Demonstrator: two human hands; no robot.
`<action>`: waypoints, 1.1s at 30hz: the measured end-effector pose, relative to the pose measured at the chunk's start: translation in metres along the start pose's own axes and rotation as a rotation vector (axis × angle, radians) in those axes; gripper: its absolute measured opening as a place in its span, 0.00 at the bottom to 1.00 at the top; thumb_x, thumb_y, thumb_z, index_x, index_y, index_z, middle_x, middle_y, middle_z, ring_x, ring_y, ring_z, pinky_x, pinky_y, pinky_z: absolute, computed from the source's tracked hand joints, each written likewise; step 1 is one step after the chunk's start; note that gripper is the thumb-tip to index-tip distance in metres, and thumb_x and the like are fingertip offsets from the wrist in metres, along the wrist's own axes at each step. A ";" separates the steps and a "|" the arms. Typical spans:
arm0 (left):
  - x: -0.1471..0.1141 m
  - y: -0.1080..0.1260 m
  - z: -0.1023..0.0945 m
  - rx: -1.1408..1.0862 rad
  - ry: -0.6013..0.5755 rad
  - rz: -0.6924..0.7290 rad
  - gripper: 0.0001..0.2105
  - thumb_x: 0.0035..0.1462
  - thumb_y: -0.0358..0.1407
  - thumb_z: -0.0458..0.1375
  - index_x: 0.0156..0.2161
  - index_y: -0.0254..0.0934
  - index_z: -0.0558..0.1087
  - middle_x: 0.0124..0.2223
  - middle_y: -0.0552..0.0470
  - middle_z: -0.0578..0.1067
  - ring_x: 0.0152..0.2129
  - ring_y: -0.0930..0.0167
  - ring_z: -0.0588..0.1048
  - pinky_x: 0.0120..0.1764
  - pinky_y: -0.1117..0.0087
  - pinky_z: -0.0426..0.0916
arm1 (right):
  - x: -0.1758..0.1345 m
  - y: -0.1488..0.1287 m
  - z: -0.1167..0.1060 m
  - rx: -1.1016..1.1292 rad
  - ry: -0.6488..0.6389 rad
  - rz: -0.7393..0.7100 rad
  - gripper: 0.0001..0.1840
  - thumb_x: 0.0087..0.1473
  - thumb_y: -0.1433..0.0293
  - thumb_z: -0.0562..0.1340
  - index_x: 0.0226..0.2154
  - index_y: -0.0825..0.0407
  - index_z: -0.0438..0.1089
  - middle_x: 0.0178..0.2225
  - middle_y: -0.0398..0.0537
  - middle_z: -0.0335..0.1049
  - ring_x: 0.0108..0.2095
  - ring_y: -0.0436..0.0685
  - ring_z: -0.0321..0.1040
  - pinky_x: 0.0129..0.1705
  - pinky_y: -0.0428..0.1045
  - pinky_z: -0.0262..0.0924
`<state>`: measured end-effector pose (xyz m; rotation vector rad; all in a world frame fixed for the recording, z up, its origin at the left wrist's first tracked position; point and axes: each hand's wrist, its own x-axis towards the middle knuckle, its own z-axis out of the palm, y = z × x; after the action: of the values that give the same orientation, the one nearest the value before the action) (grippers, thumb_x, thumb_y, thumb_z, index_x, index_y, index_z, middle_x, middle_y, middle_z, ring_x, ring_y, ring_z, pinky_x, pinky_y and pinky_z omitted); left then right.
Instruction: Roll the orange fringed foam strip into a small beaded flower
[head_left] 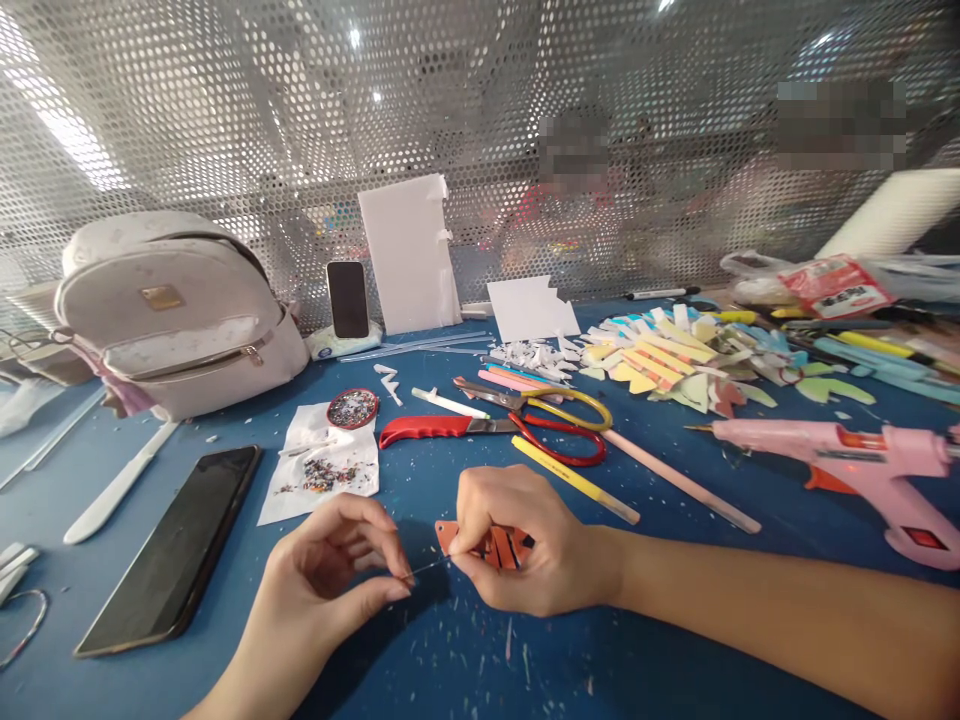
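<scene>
My left hand (322, 580) is closed in a pinch of thumb and fingertips on one end of a thin thread or wire (429, 568). That strand runs taut to the thumb and index finger of my right hand (529, 540), which is curled shut. An orange fish-shaped piece (443, 536) with dark stripes and a small dark dot shows under and between the right fingers. Its middle is partly hidden by them. Just beyond the hands lie a yellow marker (574, 480), a red-handled cutter (426, 430) and scissors (566, 425) with yellow and red handles.
A paper (300, 480) with small beads and a round red-rimmed dish (352, 408) lie left of centre. Further left are a phone (172, 550), a white knife (124, 485) and a backpack (180, 320). A pink glue gun (847, 450) and paper scraps (667, 350) occupy the right.
</scene>
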<state>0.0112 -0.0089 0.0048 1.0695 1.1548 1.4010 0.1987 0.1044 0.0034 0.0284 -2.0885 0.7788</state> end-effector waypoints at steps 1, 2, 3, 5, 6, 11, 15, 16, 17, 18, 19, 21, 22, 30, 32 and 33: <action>0.000 0.000 0.000 -0.006 -0.001 -0.002 0.11 0.47 0.26 0.69 0.35 0.36 0.73 0.27 0.55 0.78 0.25 0.74 0.76 0.33 0.74 0.71 | 0.000 0.000 0.000 -0.003 -0.003 0.001 0.06 0.53 0.76 0.60 0.27 0.51 0.62 0.22 0.40 0.61 0.23 0.48 0.58 0.24 0.45 0.54; 0.000 0.000 0.000 -0.013 -0.001 -0.006 0.11 0.47 0.26 0.69 0.35 0.36 0.73 0.27 0.55 0.78 0.25 0.74 0.76 0.33 0.75 0.71 | 0.000 0.000 0.000 -0.007 -0.007 0.000 0.06 0.53 0.76 0.59 0.27 0.51 0.62 0.22 0.40 0.61 0.23 0.48 0.58 0.24 0.45 0.54; 0.000 0.000 0.001 -0.021 0.001 -0.010 0.11 0.47 0.26 0.69 0.35 0.36 0.73 0.27 0.55 0.78 0.25 0.74 0.76 0.33 0.75 0.71 | 0.000 0.000 0.000 -0.010 -0.009 0.000 0.07 0.53 0.76 0.59 0.27 0.51 0.62 0.22 0.40 0.61 0.23 0.48 0.58 0.24 0.45 0.54; 0.001 0.000 0.001 -0.033 0.006 -0.014 0.11 0.47 0.26 0.69 0.35 0.37 0.73 0.27 0.56 0.78 0.25 0.74 0.75 0.33 0.75 0.71 | 0.000 0.000 0.000 -0.013 -0.015 -0.001 0.07 0.52 0.77 0.60 0.27 0.51 0.62 0.22 0.39 0.61 0.23 0.48 0.58 0.24 0.45 0.54; 0.001 0.001 0.001 -0.033 0.010 -0.013 0.11 0.47 0.26 0.69 0.35 0.37 0.73 0.27 0.56 0.78 0.25 0.74 0.75 0.33 0.76 0.71 | -0.001 0.001 0.000 -0.014 -0.017 -0.001 0.07 0.52 0.77 0.60 0.27 0.51 0.62 0.22 0.39 0.61 0.23 0.48 0.58 0.24 0.45 0.53; 0.001 0.003 0.002 -0.012 0.025 -0.007 0.11 0.47 0.28 0.70 0.35 0.36 0.74 0.27 0.56 0.78 0.25 0.74 0.75 0.32 0.75 0.71 | 0.000 0.001 0.000 -0.020 -0.013 -0.010 0.07 0.52 0.77 0.59 0.27 0.51 0.62 0.22 0.39 0.61 0.23 0.47 0.58 0.24 0.44 0.53; 0.000 0.004 0.002 0.002 0.025 -0.004 0.10 0.47 0.28 0.69 0.34 0.36 0.74 0.27 0.55 0.78 0.25 0.73 0.75 0.32 0.74 0.71 | 0.000 0.001 0.000 -0.029 0.012 -0.025 0.07 0.52 0.78 0.60 0.27 0.52 0.62 0.22 0.40 0.61 0.23 0.48 0.59 0.24 0.44 0.54; 0.000 0.004 0.002 0.003 0.025 -0.001 0.10 0.47 0.27 0.69 0.34 0.36 0.74 0.27 0.55 0.78 0.25 0.73 0.75 0.32 0.74 0.71 | 0.000 0.001 0.000 -0.035 0.015 -0.029 0.07 0.52 0.78 0.60 0.27 0.52 0.62 0.22 0.40 0.61 0.23 0.48 0.59 0.24 0.44 0.54; 0.000 0.004 0.002 0.003 0.027 0.000 0.10 0.47 0.27 0.69 0.34 0.36 0.74 0.27 0.55 0.78 0.25 0.73 0.75 0.32 0.74 0.71 | 0.000 0.001 -0.001 -0.039 0.016 -0.031 0.07 0.53 0.77 0.60 0.27 0.51 0.62 0.22 0.40 0.61 0.23 0.48 0.58 0.24 0.45 0.54; 0.000 0.004 0.003 0.001 0.027 -0.002 0.10 0.47 0.27 0.69 0.34 0.36 0.74 0.27 0.55 0.78 0.25 0.73 0.75 0.32 0.74 0.72 | 0.000 0.000 -0.001 -0.043 0.012 -0.031 0.07 0.53 0.77 0.59 0.27 0.51 0.62 0.22 0.40 0.61 0.23 0.48 0.58 0.24 0.45 0.54; 0.000 0.004 0.003 -0.003 0.026 -0.007 0.10 0.47 0.26 0.69 0.34 0.36 0.74 0.27 0.55 0.78 0.25 0.73 0.76 0.32 0.74 0.72 | 0.000 0.000 -0.001 -0.045 0.009 -0.031 0.07 0.53 0.77 0.59 0.27 0.51 0.62 0.22 0.40 0.61 0.23 0.48 0.58 0.24 0.45 0.54; 0.000 0.004 0.003 -0.011 0.021 -0.013 0.10 0.46 0.26 0.69 0.34 0.36 0.74 0.27 0.55 0.78 0.25 0.73 0.76 0.32 0.73 0.72 | 0.000 0.000 0.000 -0.040 0.012 -0.027 0.07 0.53 0.77 0.59 0.27 0.51 0.62 0.22 0.40 0.61 0.23 0.48 0.57 0.24 0.45 0.53; 0.000 0.003 0.003 -0.012 0.019 -0.013 0.10 0.46 0.26 0.69 0.34 0.36 0.74 0.27 0.55 0.78 0.25 0.73 0.76 0.32 0.74 0.72 | 0.000 0.000 0.000 -0.035 0.014 -0.024 0.07 0.52 0.78 0.59 0.27 0.52 0.62 0.22 0.40 0.61 0.23 0.48 0.57 0.24 0.45 0.53; 0.001 0.001 0.001 0.003 -0.004 0.017 0.10 0.48 0.27 0.69 0.34 0.36 0.74 0.27 0.55 0.78 0.25 0.73 0.76 0.33 0.74 0.71 | 0.000 0.001 0.000 -0.025 0.033 -0.015 0.07 0.51 0.78 0.61 0.27 0.52 0.62 0.22 0.40 0.61 0.23 0.47 0.58 0.24 0.45 0.53; 0.001 0.002 0.001 0.002 0.003 0.015 0.10 0.47 0.27 0.69 0.34 0.36 0.74 0.27 0.54 0.78 0.25 0.73 0.76 0.32 0.74 0.71 | -0.001 0.001 0.000 -0.030 0.026 -0.018 0.07 0.52 0.78 0.60 0.27 0.52 0.62 0.22 0.40 0.61 0.23 0.48 0.58 0.24 0.45 0.53; 0.001 0.002 0.001 -0.003 0.007 0.011 0.10 0.47 0.28 0.70 0.34 0.35 0.74 0.27 0.54 0.78 0.25 0.73 0.75 0.32 0.73 0.71 | -0.001 0.001 0.000 -0.035 0.025 -0.020 0.07 0.52 0.78 0.60 0.27 0.52 0.62 0.22 0.40 0.61 0.23 0.48 0.57 0.24 0.45 0.53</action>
<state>0.0119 -0.0082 0.0066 1.0710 1.1530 1.4161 0.1984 0.1049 0.0024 0.0203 -2.0750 0.7276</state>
